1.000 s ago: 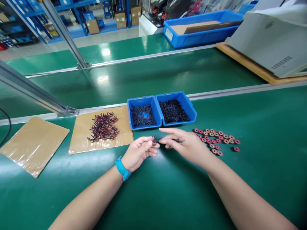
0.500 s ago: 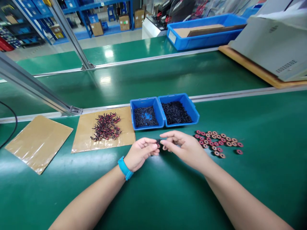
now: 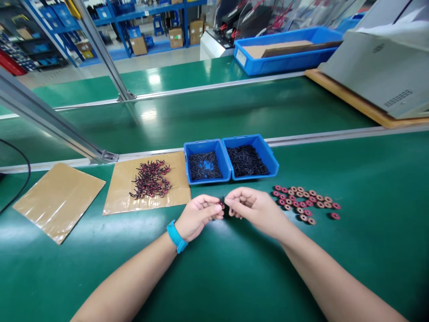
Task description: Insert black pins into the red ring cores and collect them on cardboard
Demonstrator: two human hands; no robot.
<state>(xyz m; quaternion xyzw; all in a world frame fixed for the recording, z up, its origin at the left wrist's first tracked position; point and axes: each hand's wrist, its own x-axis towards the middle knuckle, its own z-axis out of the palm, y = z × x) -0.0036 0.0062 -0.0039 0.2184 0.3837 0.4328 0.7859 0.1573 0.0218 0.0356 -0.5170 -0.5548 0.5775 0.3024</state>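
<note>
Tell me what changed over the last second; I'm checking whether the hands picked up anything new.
The right hand curled in: its fingers, spread a second ago, now pinch at the small red-and-black part that the left hand holds. Nothing new was picked up or let go. The two blue bins, the loose red rings and the pile on the brown sheet lie as before.

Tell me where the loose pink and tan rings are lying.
In the head view the rings lie scattered on the green mat, just right of the right hand and in front of the right-hand blue bin.
</note>
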